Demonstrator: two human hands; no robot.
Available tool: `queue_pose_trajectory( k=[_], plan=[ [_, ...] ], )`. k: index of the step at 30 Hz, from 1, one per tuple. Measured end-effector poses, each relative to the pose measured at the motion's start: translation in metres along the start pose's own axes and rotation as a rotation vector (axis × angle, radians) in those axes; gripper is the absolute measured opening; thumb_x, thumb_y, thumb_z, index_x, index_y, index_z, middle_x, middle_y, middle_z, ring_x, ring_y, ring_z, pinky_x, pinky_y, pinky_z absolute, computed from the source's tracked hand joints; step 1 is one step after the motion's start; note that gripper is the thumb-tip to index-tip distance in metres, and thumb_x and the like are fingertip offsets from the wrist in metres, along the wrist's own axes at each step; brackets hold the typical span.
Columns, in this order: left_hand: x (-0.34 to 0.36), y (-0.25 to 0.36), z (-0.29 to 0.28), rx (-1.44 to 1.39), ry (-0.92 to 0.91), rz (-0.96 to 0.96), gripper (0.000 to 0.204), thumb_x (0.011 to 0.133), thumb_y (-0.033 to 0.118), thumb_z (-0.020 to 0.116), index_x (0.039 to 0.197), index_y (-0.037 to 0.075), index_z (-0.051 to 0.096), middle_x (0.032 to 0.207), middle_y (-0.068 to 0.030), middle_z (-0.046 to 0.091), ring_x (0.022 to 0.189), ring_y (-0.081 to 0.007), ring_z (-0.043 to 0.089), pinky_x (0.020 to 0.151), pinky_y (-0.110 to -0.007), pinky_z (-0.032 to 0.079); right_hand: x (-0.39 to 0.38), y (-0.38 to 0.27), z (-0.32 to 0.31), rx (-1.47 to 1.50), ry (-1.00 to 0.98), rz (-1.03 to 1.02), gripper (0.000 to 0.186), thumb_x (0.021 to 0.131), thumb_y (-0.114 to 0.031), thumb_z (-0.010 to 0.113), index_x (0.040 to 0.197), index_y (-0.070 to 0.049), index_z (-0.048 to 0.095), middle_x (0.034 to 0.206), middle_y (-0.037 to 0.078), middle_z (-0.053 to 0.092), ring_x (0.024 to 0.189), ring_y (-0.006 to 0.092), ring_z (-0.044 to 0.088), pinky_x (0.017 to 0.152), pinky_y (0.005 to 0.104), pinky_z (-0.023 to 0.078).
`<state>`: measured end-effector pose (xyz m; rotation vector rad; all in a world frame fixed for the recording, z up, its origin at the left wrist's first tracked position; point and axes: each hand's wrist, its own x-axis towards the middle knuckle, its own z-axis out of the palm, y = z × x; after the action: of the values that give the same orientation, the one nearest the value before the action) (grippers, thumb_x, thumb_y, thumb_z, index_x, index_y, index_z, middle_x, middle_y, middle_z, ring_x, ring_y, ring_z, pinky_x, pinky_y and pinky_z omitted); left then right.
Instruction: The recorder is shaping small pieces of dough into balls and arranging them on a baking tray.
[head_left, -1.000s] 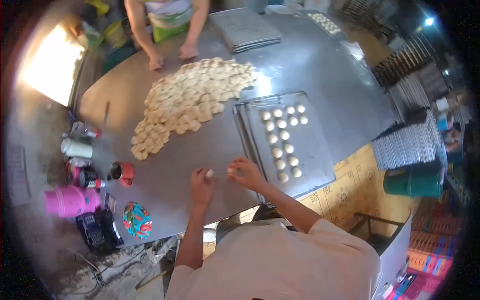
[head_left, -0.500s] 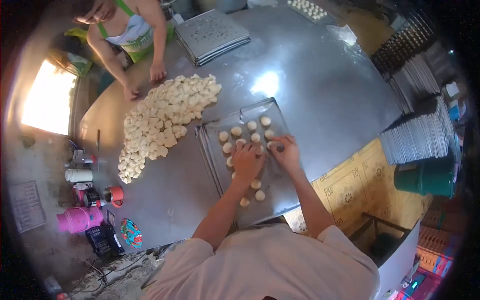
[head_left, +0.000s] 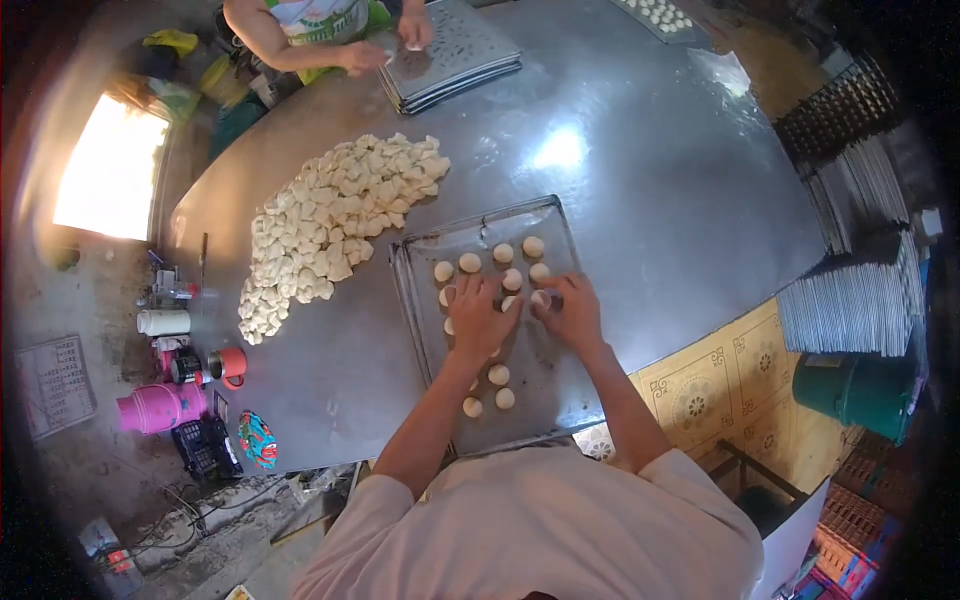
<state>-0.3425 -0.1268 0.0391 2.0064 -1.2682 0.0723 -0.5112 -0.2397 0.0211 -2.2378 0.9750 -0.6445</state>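
A dark metal baking tray (head_left: 545,400) lies on the table in front of me, with rows of round, pale dough balls (head_left: 533,246) on it. My left hand (head_left: 482,312) is over the middle of the tray, palm down with its fingers spread, and covers some of the balls. Its thumb side is beside one dough ball (head_left: 511,305). To its right, my right hand (head_left: 573,312) has thumb and fingers curled round another dough ball (head_left: 541,299) near the tray's right side. How firmly that ball is gripped does not show.
Left of the tray lies a big heap of cut dough pieces (head_left: 340,205). Across the table, a co-worker's hands (head_left: 415,32) are at a stack of trays (head_left: 455,60). A red mug (head_left: 230,366) and pink jug (head_left: 165,408) stand at the left edge; more stacked trays (head_left: 850,310) rise at right.
The co-worker has moved from the dough heap to the stacked trays. My hands stay over the tray's middle, with the right one now curled at a ball. The whole view has shifted slightly.
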Motion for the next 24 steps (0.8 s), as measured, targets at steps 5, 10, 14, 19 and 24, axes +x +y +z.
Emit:
queue_pose_trajectory(
  k=[5,10,14,19,24],
  plan=[
    [-0.025,0.007,-0.003,0.028,-0.164,0.036,0.026,0.084,0.028,0.085,0.105,0.013,0.082,0.093,-0.0041,0.075,0.106,-0.0277,0.065,0.094,-0.048,0.046,-0.016,0.003,0.005,0.096,-0.058,0.006,0.031,0.084,-0.013,0.081,0.115,-0.01,0.076,0.115,0.011,0.07,0.113,0.0379,0.064,0.099,0.049,0.052],
    [-0.03,0.007,-0.018,0.052,-0.004,0.021,0.017,0.083,0.023,0.082,0.097,0.013,0.08,0.097,-0.0053,0.076,0.105,-0.029,0.067,0.093,-0.05,0.047,-0.018,-0.004,0.004,-0.033,0.01,-0.106,0.033,0.083,-0.009,0.079,0.116,-0.009,0.076,0.117,0.012,0.07,0.115,0.0379,0.063,0.101,0.05,0.051],
    [-0.021,-0.079,-0.076,0.113,0.152,-0.09,0.02,0.084,0.021,0.084,0.102,0.012,0.08,0.103,-0.0084,0.074,0.105,-0.0315,0.067,0.099,-0.048,0.046,-0.031,-0.023,-0.005,-0.023,0.141,-0.072,0.029,0.084,-0.005,0.078,0.113,-0.007,0.075,0.113,0.013,0.068,0.113,0.0369,0.062,0.1,0.0477,0.051],
    [0.009,-0.267,-0.158,0.601,0.607,-0.429,0.028,0.092,0.026,0.078,0.11,0.005,0.073,0.11,-0.0175,0.07,0.107,-0.0401,0.065,0.095,-0.053,0.049,-0.053,-0.06,0.013,0.0,0.145,-0.02,0.025,0.084,-0.001,0.078,0.108,-0.006,0.075,0.11,0.012,0.069,0.111,0.0357,0.063,0.098,0.0459,0.052],
    [-0.002,-0.332,-0.207,0.457,0.336,-0.27,0.028,0.098,0.025,0.075,0.116,0.004,0.071,0.108,-0.0171,0.067,0.104,-0.0395,0.065,0.095,-0.051,0.051,-0.071,-0.123,0.073,0.066,0.072,-0.025,0.024,0.084,0.0,0.078,0.107,-0.006,0.075,0.109,0.014,0.07,0.103,0.0329,0.067,0.092,0.043,0.054]
  ],
)
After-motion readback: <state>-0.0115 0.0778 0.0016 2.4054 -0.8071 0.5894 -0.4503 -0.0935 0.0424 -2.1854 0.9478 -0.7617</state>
